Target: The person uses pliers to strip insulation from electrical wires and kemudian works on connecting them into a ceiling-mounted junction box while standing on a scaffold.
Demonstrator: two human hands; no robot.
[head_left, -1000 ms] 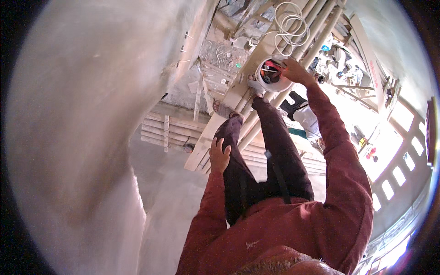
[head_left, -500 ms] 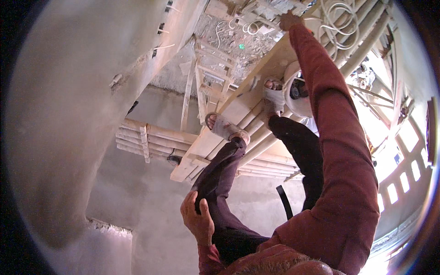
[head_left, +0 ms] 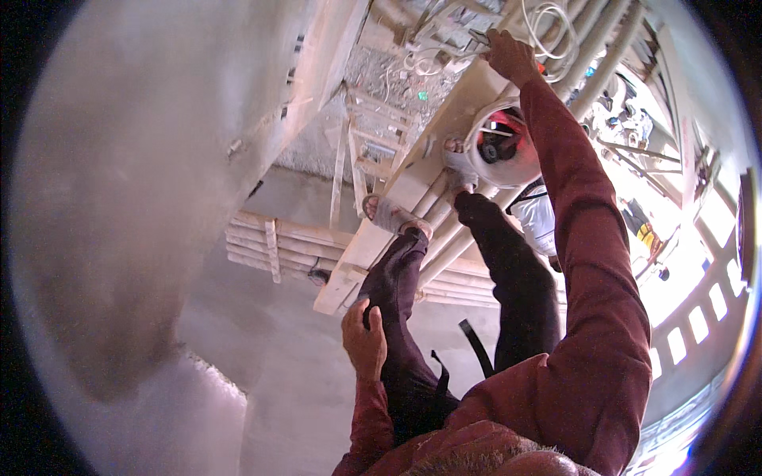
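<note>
My right arm stretches to the far end of the plank (head_left: 468, 87), where my right hand (head_left: 510, 57) is closed round a small grey metal hand tool (head_left: 479, 38) that looks like pliers. The tool's far end is too small to make out clearly. Just behind that hand lies a coil of white cable (head_left: 573, 36). A white bucket (head_left: 482, 170) stands beside my feet, with a red and black power tool (head_left: 494, 147) inside it. My left hand (head_left: 365, 341) rests on my left leg, thumb apart from the fingers, holding nothing.
My sandalled feet stand on the planks, which lie on a scaffold of round poles (head_left: 444, 252). A wooden ladder-like frame (head_left: 343, 170) is below on the left, above a rubble-strewn floor (head_left: 373, 75). A plastered wall (head_left: 143, 198) rises at left. Another person (head_left: 536, 218) shows below the bucket.
The view has shifted, so more of the bucket and the power tool in it shows. My right hand has drawn slightly nearer, and the grey tool now shows in it. My left hand stays on my leg.
</note>
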